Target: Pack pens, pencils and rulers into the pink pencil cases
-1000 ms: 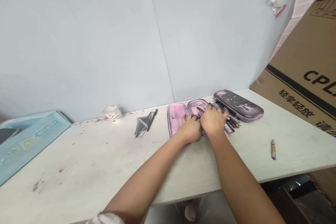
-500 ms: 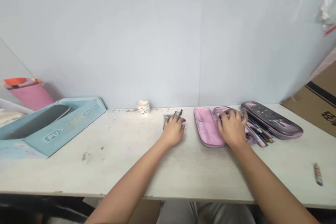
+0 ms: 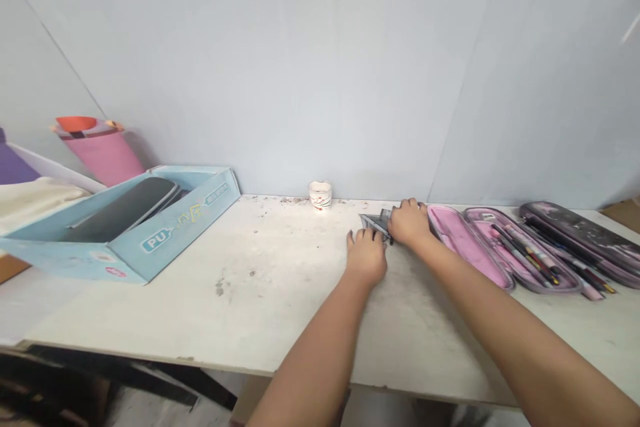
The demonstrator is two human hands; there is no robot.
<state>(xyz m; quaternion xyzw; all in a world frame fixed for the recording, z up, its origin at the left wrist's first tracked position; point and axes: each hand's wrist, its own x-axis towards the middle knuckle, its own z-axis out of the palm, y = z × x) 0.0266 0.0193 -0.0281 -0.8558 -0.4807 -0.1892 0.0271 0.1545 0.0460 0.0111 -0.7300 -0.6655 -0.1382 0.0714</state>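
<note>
A grey, see-through triangular ruler, seemingly a set square (image 3: 376, 221), lies on the table between my hands, partly covered by them. My left hand (image 3: 367, 258) is at its near edge, fingers bent and touching it. Over its right end, my right hand (image 3: 411, 223) has its fingers curled down onto it; the fingertips are partly hidden. Just right of my right hand lies an open pink pencil case (image 3: 465, 250), with several pens (image 3: 527, 253) in its right half. More pens and pencils (image 3: 583, 270) rest beside that case, against a closed dark pencil case (image 3: 585, 237).
A small patterned white cup (image 3: 320, 195) stands near the wall. On the left is a light blue open box (image 3: 190, 223) holding a dark grey case (image 3: 125, 210). Behind it stands a pink holder (image 3: 107, 157). A cardboard box (image 3: 625, 215) shows at the far right.
My right hand has left the open pencil case and moved left to the set square beside my left hand. Pens in the case are now uncovered. The view has turned left.
</note>
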